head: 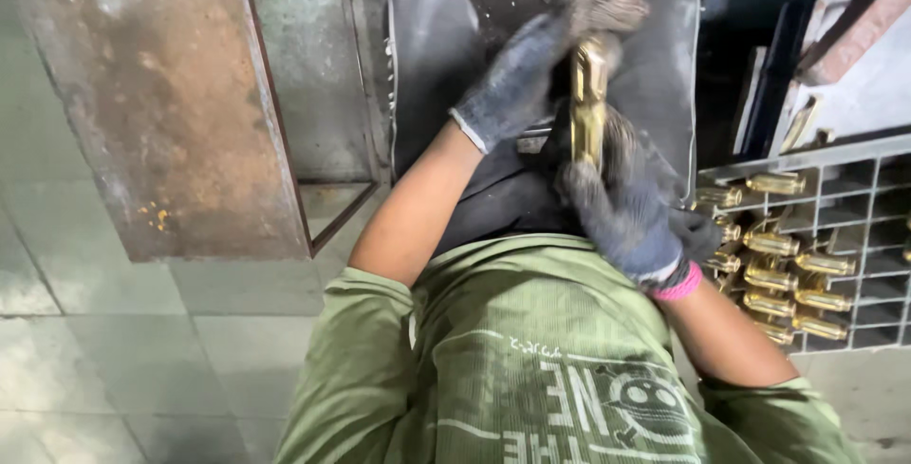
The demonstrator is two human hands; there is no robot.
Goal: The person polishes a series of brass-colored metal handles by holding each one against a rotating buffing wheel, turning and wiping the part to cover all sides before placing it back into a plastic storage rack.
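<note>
Over the lap, both gloved hands hold one long yellow brass fitting (588, 103) upright.
Left hand (517, 75) in its dusty grey knit glove curls over the top; right hand (622, 213), fingers wrapped tight, grips the lower end. Judged best: keep the lower grip firm, turn from above, near the grey plastic crate (859, 156) of matching brass pieces.

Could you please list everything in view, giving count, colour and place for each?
brass part: one, gold, held upright between both gloved hands, over the lap
brass pieces: about a dozen, gold, lying in the crate at right
crate: one, grey grid, at right
metal table: one, rusty brown, at upper left
floor tiles: grey-green, at left
shirt: one, green
left hand: dark grey glove, on the part's top
right hand: dark glove, pink cuff, gripping the part's lower end
</note>
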